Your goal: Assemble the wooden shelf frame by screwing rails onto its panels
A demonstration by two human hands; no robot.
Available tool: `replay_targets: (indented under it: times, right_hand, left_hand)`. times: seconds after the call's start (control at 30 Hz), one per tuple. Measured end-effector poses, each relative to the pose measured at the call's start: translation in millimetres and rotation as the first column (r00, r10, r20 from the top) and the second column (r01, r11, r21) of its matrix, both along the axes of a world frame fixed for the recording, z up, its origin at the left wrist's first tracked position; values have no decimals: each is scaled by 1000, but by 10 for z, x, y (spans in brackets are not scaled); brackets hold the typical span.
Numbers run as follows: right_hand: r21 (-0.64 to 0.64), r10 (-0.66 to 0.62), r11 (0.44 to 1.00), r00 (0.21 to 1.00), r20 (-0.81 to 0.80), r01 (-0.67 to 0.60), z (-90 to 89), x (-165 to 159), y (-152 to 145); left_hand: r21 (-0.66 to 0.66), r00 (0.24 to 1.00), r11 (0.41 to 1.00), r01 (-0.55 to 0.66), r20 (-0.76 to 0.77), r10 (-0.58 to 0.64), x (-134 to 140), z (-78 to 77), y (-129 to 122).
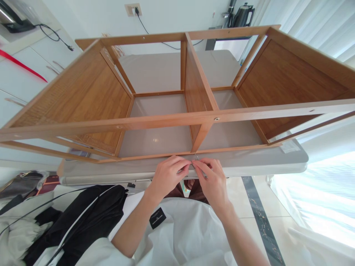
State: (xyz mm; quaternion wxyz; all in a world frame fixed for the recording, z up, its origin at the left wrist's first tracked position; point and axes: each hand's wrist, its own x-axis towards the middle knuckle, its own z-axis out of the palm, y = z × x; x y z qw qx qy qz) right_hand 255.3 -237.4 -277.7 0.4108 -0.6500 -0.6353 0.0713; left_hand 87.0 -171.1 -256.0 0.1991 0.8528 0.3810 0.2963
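A wooden frame (166,122), like an open shelf unit with two bays, stands on the table before me. Its middle panel (196,79) divides the bays. Just in front of the near lower rail (155,155), below the divider's post, my two hands meet at the fingertips. My left hand (169,173) is closed in a pinch. My right hand (211,173) also pinches, and a thin, small metal piece (197,158) shows at its fingers; its exact kind is too small to tell. What lies between the left fingertips is hidden.
The pale table (97,171) has a rounded near edge. Dark clothing (91,210) lies at lower left beside a dark bag (23,183). White curtains (327,162) hang on the right. A kettle (243,15) stands behind the frame, near a wall socket (133,9).
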Motion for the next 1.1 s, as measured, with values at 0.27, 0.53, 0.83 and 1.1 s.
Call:
replay_targets:
  times: [0.27,0.53,0.83,1.1]
  right_hand:
    - [26,13,1000,998,62,-14,5,-29,58]
    - [26,30,999,997,75,-32,1,-10,109]
    - [22,35,999,997,72,-37,20,-1,124]
    - [23,18,1000,997,73,-19,47,-40,156]
  left_hand:
    - [14,1000,1000,-6,8,6,-3,-39,-4]
    - [6,999,1000,3,50,-3,9,-39,47]
    - [-5,1000,1000,-15,18,15,-3,-52,22]
    - [0,998,999,-55,41,55,5,-75,23]
